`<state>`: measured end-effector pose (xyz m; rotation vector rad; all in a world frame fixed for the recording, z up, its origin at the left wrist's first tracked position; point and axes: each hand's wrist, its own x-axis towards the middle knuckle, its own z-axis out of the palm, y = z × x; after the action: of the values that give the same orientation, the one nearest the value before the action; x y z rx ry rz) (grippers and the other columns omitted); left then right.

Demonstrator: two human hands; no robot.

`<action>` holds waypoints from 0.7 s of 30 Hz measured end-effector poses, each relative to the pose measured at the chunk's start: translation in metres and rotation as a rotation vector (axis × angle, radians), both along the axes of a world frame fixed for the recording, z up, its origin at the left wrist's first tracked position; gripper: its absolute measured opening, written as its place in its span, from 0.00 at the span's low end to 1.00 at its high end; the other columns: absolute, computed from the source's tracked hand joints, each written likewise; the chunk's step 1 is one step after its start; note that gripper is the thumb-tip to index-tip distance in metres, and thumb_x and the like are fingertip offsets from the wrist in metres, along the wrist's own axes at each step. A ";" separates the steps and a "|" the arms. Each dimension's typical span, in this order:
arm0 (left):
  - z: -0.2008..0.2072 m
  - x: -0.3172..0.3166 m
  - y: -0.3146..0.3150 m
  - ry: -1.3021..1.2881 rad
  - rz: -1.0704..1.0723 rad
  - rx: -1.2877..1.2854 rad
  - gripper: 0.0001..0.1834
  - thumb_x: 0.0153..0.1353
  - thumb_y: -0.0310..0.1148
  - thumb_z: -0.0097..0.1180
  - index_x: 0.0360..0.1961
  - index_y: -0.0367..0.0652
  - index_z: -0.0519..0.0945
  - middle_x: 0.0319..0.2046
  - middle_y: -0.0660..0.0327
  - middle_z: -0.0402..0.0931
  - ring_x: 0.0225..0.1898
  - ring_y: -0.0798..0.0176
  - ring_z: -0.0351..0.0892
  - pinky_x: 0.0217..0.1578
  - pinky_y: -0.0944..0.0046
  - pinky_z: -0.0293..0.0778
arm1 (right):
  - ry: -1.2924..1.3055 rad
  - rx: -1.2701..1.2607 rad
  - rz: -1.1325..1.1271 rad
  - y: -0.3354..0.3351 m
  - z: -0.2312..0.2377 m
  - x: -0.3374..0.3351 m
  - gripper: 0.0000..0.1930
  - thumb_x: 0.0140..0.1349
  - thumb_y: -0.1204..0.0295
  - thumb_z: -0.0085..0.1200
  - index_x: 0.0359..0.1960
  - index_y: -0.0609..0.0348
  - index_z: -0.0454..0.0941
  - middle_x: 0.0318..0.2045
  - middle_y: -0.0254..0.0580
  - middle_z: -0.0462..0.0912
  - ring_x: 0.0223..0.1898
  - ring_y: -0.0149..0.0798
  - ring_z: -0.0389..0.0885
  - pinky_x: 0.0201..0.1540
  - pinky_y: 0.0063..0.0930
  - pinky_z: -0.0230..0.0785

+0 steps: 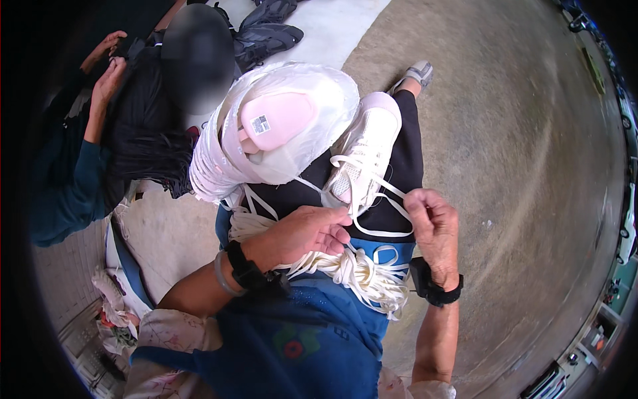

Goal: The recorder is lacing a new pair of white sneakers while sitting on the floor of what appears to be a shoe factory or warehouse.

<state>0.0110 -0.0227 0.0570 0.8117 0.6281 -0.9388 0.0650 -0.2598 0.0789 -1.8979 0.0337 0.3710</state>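
A white and pale pink sneaker (377, 130) lies along my thigh, its toe pointing away from me. A flat white shoelace (372, 178) is partly threaded in it and loops loosely over the eyelets. My right hand (433, 226), to the right of the shoe, pinches the lace and draws part of it out sideways. My left hand (311, 234) is at the shoe's near end, thumb and fingers closed on the lace by the collar. Below both hands, a thick bundle of white shoelaces (359, 276) lies across my lap on the blue apron (286, 332).
Left of the sneaker, a clear plastic bag (332, 86) covers a stack of pale pink shoe parts (282, 120). A co-worker in a dark green sleeve (73, 199) sits close on the left, with black laces (149, 156) and dark shoes (266, 43) nearby. Concrete floor (505, 166) spreads rightward.
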 end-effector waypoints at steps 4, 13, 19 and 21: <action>-0.001 0.001 -0.004 -0.015 -0.005 -0.036 0.19 0.66 0.43 0.56 0.44 0.36 0.79 0.34 0.59 0.76 0.29 0.66 0.76 0.37 0.64 0.77 | -0.048 -0.050 0.154 0.032 0.003 -0.011 0.08 0.62 0.71 0.61 0.35 0.65 0.81 0.26 0.40 0.80 0.24 0.28 0.76 0.28 0.23 0.70; -0.004 0.002 0.014 -0.045 0.069 0.029 0.13 0.67 0.39 0.52 0.41 0.38 0.78 0.30 0.60 0.75 0.27 0.65 0.76 0.32 0.60 0.79 | -0.395 -0.465 0.230 0.076 -0.012 -0.007 0.10 0.60 0.68 0.58 0.33 0.63 0.73 0.30 0.52 0.79 0.26 0.55 0.81 0.26 0.44 0.71; 0.008 0.013 0.010 -0.039 0.059 0.046 0.17 0.69 0.45 0.50 0.37 0.39 0.76 0.27 0.61 0.75 0.22 0.66 0.76 0.26 0.61 0.80 | -0.326 -0.304 0.314 0.066 -0.012 -0.008 0.06 0.59 0.74 0.56 0.32 0.62 0.73 0.28 0.54 0.78 0.28 0.58 0.80 0.30 0.46 0.71; 0.008 0.016 0.011 -0.040 0.048 0.054 0.18 0.69 0.46 0.48 0.34 0.40 0.77 0.24 0.62 0.75 0.20 0.67 0.75 0.24 0.62 0.79 | -0.265 -0.237 0.349 0.062 -0.012 -0.009 0.05 0.58 0.75 0.55 0.32 0.62 0.74 0.28 0.54 0.78 0.29 0.59 0.79 0.31 0.47 0.70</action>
<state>0.0268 -0.0113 0.0645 0.8580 0.6381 -0.8632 0.0556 -0.1977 0.0672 -2.1771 -0.4530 0.3573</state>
